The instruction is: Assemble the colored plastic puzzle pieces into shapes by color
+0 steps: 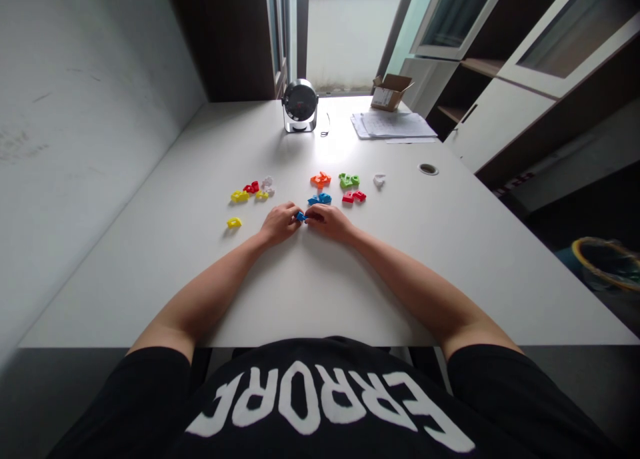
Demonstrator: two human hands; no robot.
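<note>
A small blue plastic piece (301, 216) shows between my two hands over the middle of the white table. My left hand (280, 224) pinches it with the fingertips. From the other side, the fingers of my right hand (329, 221) are curled in and closed against the same piece; its exact shape is partly hidden. Just beyond my right hand lie more blue pieces (320, 199). Farther back is a cluster of orange pieces (321, 179). Green pieces (349, 180) and red pieces (354, 197) lie to the right, with a white piece (379, 179) past them.
On the left are yellow pieces (239, 196), red pieces (251, 187), white pieces (268, 185) and a lone yellow piece (234, 223). Toward the back stand a round black device on a metal stand (300, 102), papers (395, 125) and an open cardboard box (391, 92). A cable hole (428, 169) pierces the table (310, 292).
</note>
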